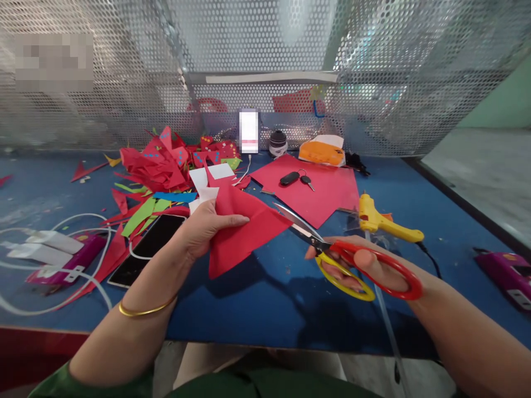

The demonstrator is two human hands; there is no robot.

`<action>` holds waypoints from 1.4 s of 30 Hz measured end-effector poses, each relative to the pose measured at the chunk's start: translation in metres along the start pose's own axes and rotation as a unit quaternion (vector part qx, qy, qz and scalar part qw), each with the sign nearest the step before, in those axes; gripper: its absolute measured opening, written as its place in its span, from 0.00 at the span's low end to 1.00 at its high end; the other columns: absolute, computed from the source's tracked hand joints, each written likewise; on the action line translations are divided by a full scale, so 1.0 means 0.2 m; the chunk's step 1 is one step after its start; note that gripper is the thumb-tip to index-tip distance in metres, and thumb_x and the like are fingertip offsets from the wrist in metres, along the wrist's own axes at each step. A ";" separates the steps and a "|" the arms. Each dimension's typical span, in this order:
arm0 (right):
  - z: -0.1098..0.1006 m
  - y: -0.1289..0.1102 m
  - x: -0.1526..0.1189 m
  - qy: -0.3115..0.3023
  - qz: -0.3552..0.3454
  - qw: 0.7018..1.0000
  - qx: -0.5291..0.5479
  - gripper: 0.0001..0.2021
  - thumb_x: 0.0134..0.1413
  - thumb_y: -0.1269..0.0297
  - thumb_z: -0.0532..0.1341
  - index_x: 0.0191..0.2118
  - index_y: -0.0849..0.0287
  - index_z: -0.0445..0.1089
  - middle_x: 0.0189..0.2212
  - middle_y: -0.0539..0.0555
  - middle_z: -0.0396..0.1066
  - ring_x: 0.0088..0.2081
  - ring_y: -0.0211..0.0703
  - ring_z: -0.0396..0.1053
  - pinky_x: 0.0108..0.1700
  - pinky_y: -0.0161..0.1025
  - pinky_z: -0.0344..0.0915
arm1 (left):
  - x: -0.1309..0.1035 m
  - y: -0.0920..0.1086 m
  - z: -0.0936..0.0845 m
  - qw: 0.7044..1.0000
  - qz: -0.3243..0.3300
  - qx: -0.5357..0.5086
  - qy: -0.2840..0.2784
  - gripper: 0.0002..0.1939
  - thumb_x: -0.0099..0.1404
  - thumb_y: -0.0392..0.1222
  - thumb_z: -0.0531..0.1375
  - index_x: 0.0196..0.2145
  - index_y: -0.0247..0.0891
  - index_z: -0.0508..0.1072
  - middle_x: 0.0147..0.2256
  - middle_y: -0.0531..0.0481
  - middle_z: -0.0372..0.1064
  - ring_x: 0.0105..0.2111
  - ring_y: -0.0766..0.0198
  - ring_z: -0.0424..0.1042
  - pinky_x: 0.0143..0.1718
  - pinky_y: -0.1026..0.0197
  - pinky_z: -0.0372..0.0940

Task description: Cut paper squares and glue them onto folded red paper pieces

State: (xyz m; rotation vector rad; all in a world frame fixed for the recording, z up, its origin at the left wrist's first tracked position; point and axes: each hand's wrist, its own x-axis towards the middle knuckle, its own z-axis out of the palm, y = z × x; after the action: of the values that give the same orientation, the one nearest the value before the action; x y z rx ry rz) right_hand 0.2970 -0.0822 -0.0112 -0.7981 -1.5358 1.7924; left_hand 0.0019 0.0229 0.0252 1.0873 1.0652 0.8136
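My left hand (207,226) is closed on a piece of red paper (244,226), thumb on top, holding it above the blue table. The paper's right corner lies close to the blade tips of a pair of scissors (309,235); whether they touch I cannot tell. My right hand (352,265) grips these scissors by their red and yellow handles, with the thumb through the red loop and fingers through the yellow one. White paper pieces (215,172) lie just behind my left hand.
Red paper scraps (157,163) heap at the back left. Red sheets (311,193) carry a key (307,181) with a black fob. A yellow glue gun (385,224) lies right. A dark phone (147,251) and white cables (97,276) lie left. Perforated metal (265,33) borders the back.
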 end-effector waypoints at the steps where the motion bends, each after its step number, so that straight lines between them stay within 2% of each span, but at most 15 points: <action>1: 0.00 0.00 0.00 -0.001 0.001 1.000 0.003 0.36 0.53 0.33 0.57 0.55 0.59 0.68 0.28 0.47 0.60 0.20 0.29 0.54 0.20 0.32 0.52 | 0.00 0.00 0.00 1.000 0.000 0.001 0.000 0.17 0.41 0.37 0.76 0.31 0.36 0.80 0.31 0.48 0.80 0.28 0.59 0.77 0.32 0.61 0.74; 7: 0.02 -0.01 0.00 0.000 0.006 1.000 0.022 0.35 0.53 0.34 0.58 0.54 0.59 0.69 0.28 0.47 0.60 0.19 0.27 0.53 0.19 0.31 0.49 | 0.00 0.01 0.01 1.000 0.000 -0.002 0.002 0.18 0.40 0.36 0.76 0.31 0.36 0.79 0.30 0.48 0.80 0.26 0.60 0.77 0.30 0.62 0.74; 15: 0.02 -0.01 -0.01 0.005 0.010 1.000 0.028 0.33 0.54 0.36 0.59 0.52 0.61 0.69 0.27 0.46 0.60 0.18 0.25 0.51 0.18 0.30 0.47 | 0.00 -0.01 0.00 1.000 -0.002 -0.010 -0.001 0.19 0.40 0.34 0.76 0.32 0.35 0.79 0.33 0.47 0.81 0.29 0.59 0.78 0.33 0.61 0.75; 23: 0.05 -0.03 -0.01 0.020 0.013 1.000 0.003 0.33 0.54 0.35 0.59 0.50 0.62 0.69 0.25 0.44 0.58 0.18 0.25 0.48 0.17 0.30 0.43 | -0.01 0.00 0.00 1.000 -0.006 -0.018 -0.010 0.20 0.40 0.33 0.76 0.34 0.35 0.79 0.32 0.47 0.81 0.29 0.59 0.79 0.32 0.62 0.76; 28: 0.05 -0.04 -0.01 0.040 0.034 0.999 -0.012 0.32 0.53 0.35 0.60 0.48 0.62 0.68 0.24 0.44 0.57 0.17 0.24 0.48 0.17 0.30 0.43 | -0.01 0.00 0.00 0.999 -0.008 -0.027 -0.022 0.18 0.42 0.35 0.76 0.33 0.36 0.80 0.31 0.48 0.81 0.28 0.60 0.79 0.31 0.63 0.76; 32: 0.06 -0.05 -0.01 0.053 0.047 0.997 -0.016 0.31 0.52 0.35 0.61 0.46 0.62 0.68 0.23 0.43 0.56 0.17 0.24 0.47 0.16 0.30 0.42 | -0.01 -0.01 0.00 0.999 -0.008 -0.030 -0.010 0.16 0.43 0.37 0.76 0.32 0.36 0.80 0.31 0.48 0.81 0.28 0.60 0.79 0.31 0.63 0.75; 35: 0.06 -0.04 -0.01 0.052 0.043 0.998 -0.011 0.33 0.49 0.34 0.62 0.48 0.61 0.68 0.23 0.43 0.57 0.17 0.25 0.46 0.15 0.29 0.42 | -0.01 -0.01 0.00 1.000 -0.007 -0.027 -0.007 0.17 0.43 0.37 0.76 0.32 0.37 0.80 0.32 0.49 0.81 0.28 0.61 0.79 0.31 0.64 0.75; 42: 0.05 -0.02 -0.02 0.046 0.042 0.998 -0.028 0.42 0.44 0.27 0.59 0.53 0.59 0.67 0.28 0.48 0.63 0.20 0.28 0.53 0.20 0.30 0.49 | -0.02 -0.01 0.00 1.000 -0.008 -0.017 -0.006 0.18 0.42 0.38 0.77 0.32 0.36 0.80 0.32 0.48 0.81 0.29 0.60 0.79 0.32 0.63 0.75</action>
State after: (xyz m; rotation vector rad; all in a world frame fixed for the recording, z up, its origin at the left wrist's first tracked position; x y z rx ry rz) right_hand 0.2924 -0.0903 -0.0060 -0.9718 -1.5192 1.7536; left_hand 0.0009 0.0194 0.0243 1.0523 1.0450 0.8085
